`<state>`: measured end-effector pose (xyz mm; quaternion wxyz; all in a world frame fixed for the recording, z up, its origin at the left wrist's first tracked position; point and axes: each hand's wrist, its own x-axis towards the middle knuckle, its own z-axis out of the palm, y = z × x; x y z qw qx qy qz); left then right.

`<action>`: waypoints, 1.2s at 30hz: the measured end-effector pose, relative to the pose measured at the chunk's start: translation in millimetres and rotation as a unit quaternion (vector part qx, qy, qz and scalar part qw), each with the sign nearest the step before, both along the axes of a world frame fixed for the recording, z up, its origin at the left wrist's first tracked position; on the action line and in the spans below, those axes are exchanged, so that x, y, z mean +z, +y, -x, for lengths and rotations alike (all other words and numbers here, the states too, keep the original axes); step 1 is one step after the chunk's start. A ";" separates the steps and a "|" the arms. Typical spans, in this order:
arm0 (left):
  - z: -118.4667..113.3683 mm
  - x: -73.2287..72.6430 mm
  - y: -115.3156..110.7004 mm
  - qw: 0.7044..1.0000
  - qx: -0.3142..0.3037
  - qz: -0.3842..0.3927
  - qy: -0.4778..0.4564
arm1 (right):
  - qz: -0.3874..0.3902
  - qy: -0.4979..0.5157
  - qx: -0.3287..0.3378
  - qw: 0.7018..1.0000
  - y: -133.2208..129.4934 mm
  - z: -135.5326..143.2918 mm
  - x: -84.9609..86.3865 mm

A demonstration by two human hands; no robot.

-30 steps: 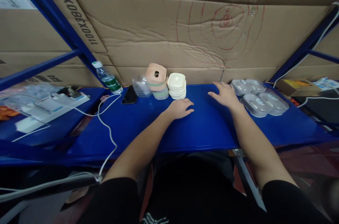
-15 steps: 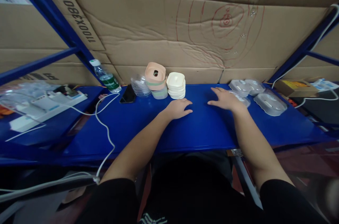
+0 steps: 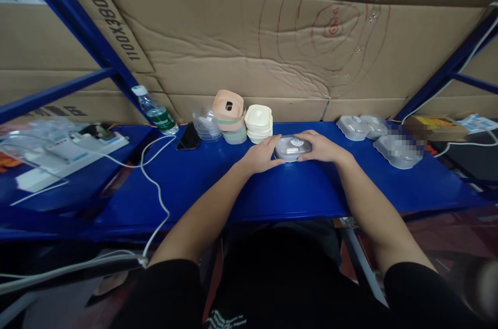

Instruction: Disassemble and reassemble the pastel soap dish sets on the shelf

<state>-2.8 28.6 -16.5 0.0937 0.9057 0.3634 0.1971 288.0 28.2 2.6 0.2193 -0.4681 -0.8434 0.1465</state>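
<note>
A rounded clear plastic container with a greyish lid (image 3: 292, 149) rests on the blue table (image 3: 290, 189) in front of me. My left hand (image 3: 261, 156) is closed against its left side, thumb near the front edge and fingers towards the back. From the right, my right hand (image 3: 323, 146) grips the same container in a similar way. Just behind my left hand stands a stack of cream plastic pieces (image 3: 259, 124). Beside that is a stack of peach and pale green pieces (image 3: 229, 111), with clear plastic covers (image 3: 206, 125) to its left.
Several similar clear containers (image 3: 354, 127) sit at the right back. A black phone (image 3: 189, 138), a leaning water bottle (image 3: 157, 113) and a white cable (image 3: 157, 183) lie at the left. A cardboard wall (image 3: 202, 33) rises behind; a power strip (image 3: 73, 160) is far left.
The container by my right hand has moved left to the table's middle. My right hand has come left with it, and my left hand has closed on its other side.
</note>
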 end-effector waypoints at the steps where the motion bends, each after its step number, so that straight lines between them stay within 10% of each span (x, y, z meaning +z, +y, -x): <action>1: 0.8 -0.6 0.2 1.000 0.001 0.000 -0.001 | -0.002 0.008 0.013 1.000 -1.3 3.4 1.5; 15: 3.3 14.7 -8.4 0.995 0.010 -0.052 -0.083 | -0.139 0.240 -0.067 0.958 -16.8 25.5 18.2; 25: 7.9 37.0 -18.2 0.975 -0.073 -0.203 -0.045 | -0.061 0.386 -0.146 0.909 -11.6 25.4 16.0; 30: 40.4 46.6 0.1 0.949 0.119 -0.253 -0.144 | -0.050 0.435 -0.130 0.890 -6.4 23.5 17.4; 36: 109.9 57.4 28.8 0.799 0.401 -0.315 -0.319 | -0.038 0.422 -0.140 0.895 0.1 19.0 12.6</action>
